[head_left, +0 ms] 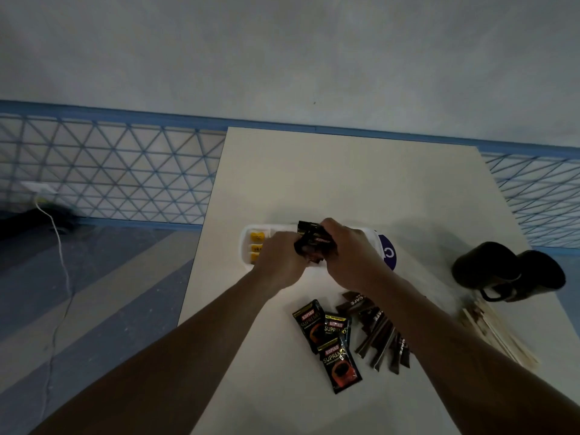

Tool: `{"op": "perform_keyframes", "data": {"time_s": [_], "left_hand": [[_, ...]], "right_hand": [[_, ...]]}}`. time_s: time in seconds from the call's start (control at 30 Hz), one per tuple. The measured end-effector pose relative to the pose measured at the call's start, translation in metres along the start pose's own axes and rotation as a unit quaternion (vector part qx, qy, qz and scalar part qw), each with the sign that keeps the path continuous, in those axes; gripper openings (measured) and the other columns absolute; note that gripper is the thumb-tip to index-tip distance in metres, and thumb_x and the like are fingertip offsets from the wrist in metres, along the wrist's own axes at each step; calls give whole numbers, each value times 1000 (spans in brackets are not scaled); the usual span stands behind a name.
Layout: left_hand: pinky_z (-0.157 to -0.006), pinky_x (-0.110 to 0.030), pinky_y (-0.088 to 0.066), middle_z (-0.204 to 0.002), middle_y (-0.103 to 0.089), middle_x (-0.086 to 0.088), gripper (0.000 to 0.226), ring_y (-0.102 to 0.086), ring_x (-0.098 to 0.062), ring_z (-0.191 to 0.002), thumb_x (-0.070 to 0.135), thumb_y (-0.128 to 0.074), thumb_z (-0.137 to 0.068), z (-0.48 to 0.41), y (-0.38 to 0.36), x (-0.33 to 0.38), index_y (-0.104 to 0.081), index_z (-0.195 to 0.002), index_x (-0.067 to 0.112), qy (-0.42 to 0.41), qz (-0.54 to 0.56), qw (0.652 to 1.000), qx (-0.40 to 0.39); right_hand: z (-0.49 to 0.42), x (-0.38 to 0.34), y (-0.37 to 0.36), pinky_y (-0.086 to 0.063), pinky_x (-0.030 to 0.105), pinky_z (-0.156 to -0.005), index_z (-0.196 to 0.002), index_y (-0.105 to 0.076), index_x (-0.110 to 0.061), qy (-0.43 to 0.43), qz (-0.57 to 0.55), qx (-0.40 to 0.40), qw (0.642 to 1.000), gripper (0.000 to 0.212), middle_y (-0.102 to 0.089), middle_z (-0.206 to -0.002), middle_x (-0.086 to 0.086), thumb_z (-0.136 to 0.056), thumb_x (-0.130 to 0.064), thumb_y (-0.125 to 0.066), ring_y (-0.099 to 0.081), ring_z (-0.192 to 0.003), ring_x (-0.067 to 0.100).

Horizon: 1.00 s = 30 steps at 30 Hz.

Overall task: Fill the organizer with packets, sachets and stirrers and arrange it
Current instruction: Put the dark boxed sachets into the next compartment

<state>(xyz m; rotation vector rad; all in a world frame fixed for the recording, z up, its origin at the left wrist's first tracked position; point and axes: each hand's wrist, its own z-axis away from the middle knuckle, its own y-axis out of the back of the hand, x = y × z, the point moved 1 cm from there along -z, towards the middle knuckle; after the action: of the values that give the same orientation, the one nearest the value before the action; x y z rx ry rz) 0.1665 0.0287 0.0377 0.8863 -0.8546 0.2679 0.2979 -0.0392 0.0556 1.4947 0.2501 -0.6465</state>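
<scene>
White table (314, 183): arms outstretched, left hand (279, 262) and right hand (351, 252) together grip dark sachets (310, 240) above organizer (248, 238)

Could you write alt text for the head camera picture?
A person's left hand and right hand grip dark packets over a white organizer holding yellow sachets. On the table are loose packets, brown stick sachets, wooden stirrers and two dark mugs.

Sachets (326, 340) before organizer (248, 246), mugs (508, 271) right.
</scene>
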Motion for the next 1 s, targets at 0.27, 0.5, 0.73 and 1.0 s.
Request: {"op": "perform_keyframes", "data": {"time_s": [0.27,0.5,0.73,1.0], "left_hand": [[-92,-33,-47,-120,-59,-9,53,-58,-26,-108,17,-76,-78,-13,4,-16,-56,-128,14,-41,-71,994,73],[-119,-53,-14,-159,-22,-11,98,-6,-40,-148,45,-77,-76,-23,11,-28,-22,-152,17,-38,-237,970,38],[-117,-60,0,-163,-9,-7,110,7,-40,-148,49,-78,-73,-31,7,-36,-12,-154,15,-13,-266,964,-16],[-117,-59,-13,-153,-30,-8,109,-14,-35,-146,54,-81,-64,-37,9,-41,-27,-149,13,-48,-266,963,3]], "right_hand": [[-17,8,3,-28,16,-49,-109,-58,-10,-18,37,-21,999,22,-62,-88,1,-87,-5,-60,-47,-65,9],[-30,7,-5,-41,27,-58,-113,-52,-9,-7,92,-63,994,33,-62,-96,7,-83,-7,-66,-55,-79,22],[-43,2,-18,-56,38,-68,-118,-53,-15,-2,119,-74,990,40,-63,-102,8,-82,-12,-70,-61,-84,26],[-44,8,-32,-50,33,-67,-114,-58,-9,4,127,-57,990,34,-65,-100,9,-83,-9,-71,-60,-80,25]]}}
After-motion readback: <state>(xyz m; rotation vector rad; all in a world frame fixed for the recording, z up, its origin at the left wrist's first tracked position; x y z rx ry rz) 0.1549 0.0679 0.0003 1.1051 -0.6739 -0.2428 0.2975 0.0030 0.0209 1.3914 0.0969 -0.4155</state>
